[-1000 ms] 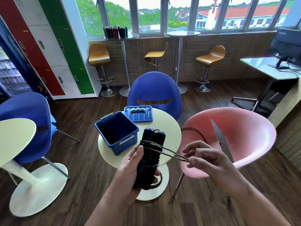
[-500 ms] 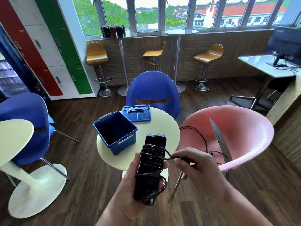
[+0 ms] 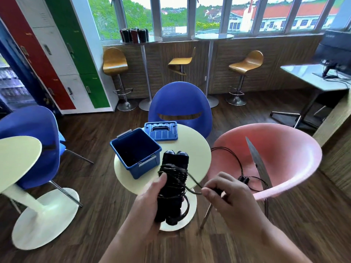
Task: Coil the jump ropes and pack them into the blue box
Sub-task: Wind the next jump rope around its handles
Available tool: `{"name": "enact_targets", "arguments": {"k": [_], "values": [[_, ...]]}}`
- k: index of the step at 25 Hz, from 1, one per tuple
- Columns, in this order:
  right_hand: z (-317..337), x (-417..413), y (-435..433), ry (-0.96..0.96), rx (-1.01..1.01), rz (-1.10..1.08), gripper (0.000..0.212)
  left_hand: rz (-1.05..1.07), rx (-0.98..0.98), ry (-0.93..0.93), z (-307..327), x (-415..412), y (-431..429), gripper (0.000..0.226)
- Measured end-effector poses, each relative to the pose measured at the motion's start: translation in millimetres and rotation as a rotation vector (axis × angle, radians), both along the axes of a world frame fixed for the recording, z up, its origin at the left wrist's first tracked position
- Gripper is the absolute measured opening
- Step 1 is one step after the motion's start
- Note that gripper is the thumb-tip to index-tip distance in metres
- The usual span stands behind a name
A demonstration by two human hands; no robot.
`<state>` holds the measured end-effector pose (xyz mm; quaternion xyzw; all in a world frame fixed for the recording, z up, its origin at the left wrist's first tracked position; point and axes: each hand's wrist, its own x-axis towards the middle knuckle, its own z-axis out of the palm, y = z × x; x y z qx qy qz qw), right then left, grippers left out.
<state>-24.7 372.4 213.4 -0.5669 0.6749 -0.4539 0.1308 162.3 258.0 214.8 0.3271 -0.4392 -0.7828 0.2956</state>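
Observation:
My left hand (image 3: 150, 202) grips the two black handles of a jump rope (image 3: 173, 168), held upright side by side with thin black cord wound around their middle. My right hand (image 3: 226, 194) pinches the loose cord (image 3: 194, 181) just right of the handles. More black cord (image 3: 237, 162) trails right over the pink chair. The open blue box (image 3: 135, 150) stands on the round pale table (image 3: 195, 149), beyond and left of the handles. Its blue lid (image 3: 161, 130) lies flat behind it.
A pink chair (image 3: 284, 158) stands right of the table, a blue chair (image 3: 180, 103) behind it. Another blue chair (image 3: 32, 133) and a second pale table (image 3: 17, 156) are at left. Bar stools, lockers and a desk line the room's edges.
My right hand has come in from the right toward the handles, then dropped lower with the cord. More turns of cord now sit around the handles.

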Motion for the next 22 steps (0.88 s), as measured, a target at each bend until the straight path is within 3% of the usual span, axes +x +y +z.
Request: {"name": "enact_targets", "arguments": {"k": [6, 10, 12, 13, 16, 18, 22], "values": [[4.6, -2.5, 4.4, 0.031, 0.14, 0.176, 0.006, 0.086, -0.351, -0.155, -1.9, 3.4, -7.7, 0.024], [7.8, 15.1, -5.8, -0.432, 0.191, 0.16, 0.026, 0.095, -0.592, -0.283, -3.8, -2.2, 2.2, 0.028], [12.5, 27.7, -9.5, -0.664, 0.181, 0.197, 0.022, 0.154, -0.689, -0.383, -5.8, -4.2, 2.7, 0.028], [15.0, 33.3, -8.8, -0.679, 0.173, 0.237, 0.019, 0.174, -0.71, -0.404, -7.0, -4.0, 1.5, 0.026], [11.2, 39.0, -1.4, -0.444, 0.177, 0.353, 0.047, 0.147, -0.627, -0.339, -8.9, 0.9, -6.9, 0.026], [7.6, 30.9, 3.3, -0.289, 0.2, 0.284, 0.058, 0.067, -0.507, -0.251, -7.7, 6.4, -12.2, 0.026], [12.3, 1.3, 1.6, -0.31, 0.2, 0.076, 0.066, -0.137, -0.354, -0.132, -6.1, 10.3, -5.9, 0.033]]}}
